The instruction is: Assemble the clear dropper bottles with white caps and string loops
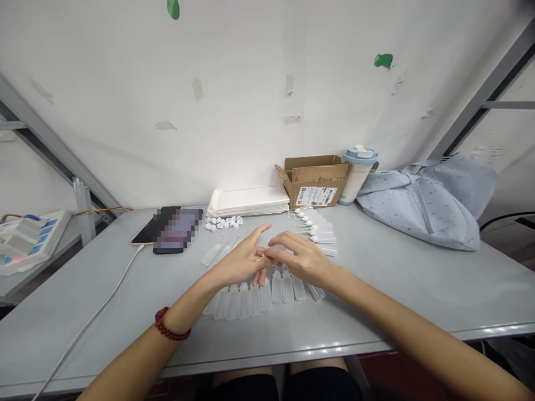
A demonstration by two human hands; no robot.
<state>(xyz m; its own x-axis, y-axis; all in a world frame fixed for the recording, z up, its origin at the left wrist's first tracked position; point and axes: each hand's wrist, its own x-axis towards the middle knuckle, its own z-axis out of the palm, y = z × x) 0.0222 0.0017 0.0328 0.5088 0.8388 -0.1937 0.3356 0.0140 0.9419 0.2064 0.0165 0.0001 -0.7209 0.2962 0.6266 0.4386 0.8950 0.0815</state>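
Above the middle of the table, my left hand (242,259) is turned palm up, thumb stretched out and fingers partly curled. Small white bits show in its palm, too small to name. My right hand (303,256) reaches over it, thumb and fingertips pinched together at the left palm; what they hold is hidden. Below the hands lies a row of translucent squeeze bottles (244,303) with narrow tips. More bottles (324,236) with white caps lie stacked to the right. Loose white caps (225,223) sit in a cluster behind my left hand, with a few bottles (212,254) nearer it.
A stack of white envelopes (251,201), a cardboard box (315,181) and a lidded cup (355,175) stand along the wall. A blue cloth bag (418,209) lies at right. Two phones (178,231) and a white cable (104,303) lie at left.
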